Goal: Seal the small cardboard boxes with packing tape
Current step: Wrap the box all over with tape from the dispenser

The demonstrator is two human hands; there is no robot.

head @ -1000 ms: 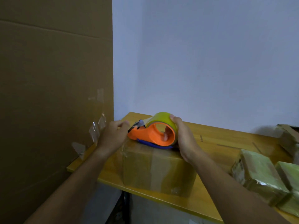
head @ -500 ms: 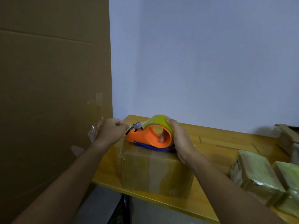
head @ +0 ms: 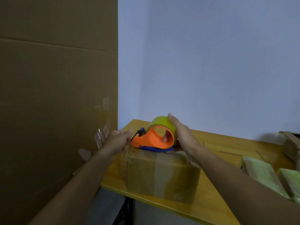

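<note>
A small cardboard box [head: 162, 174] wrapped in clear tape stands on the wooden table [head: 227, 146] near its left front edge. An orange tape dispenser [head: 152, 140] with a yellow-green roll sits on the box top. My right hand [head: 183, 135] grips the roll, with fingers showing inside the core. My left hand [head: 116, 142] rests on the box's top left corner beside the dispenser's nose, its fingers stretched toward the blade; whether it pinches any tape is unclear.
A tall cardboard sheet [head: 56, 95] stands at the left with strips of clear tape [head: 101, 135] stuck to it. Taped boxes [head: 266, 176] lie at the right of the table, and an open carton [head: 290, 143] sits at the far right.
The dispenser has tipped with its nose lifted slightly. My left hand's fingers have gone from curled to stretched toward the blade. The view has shifted a little.
</note>
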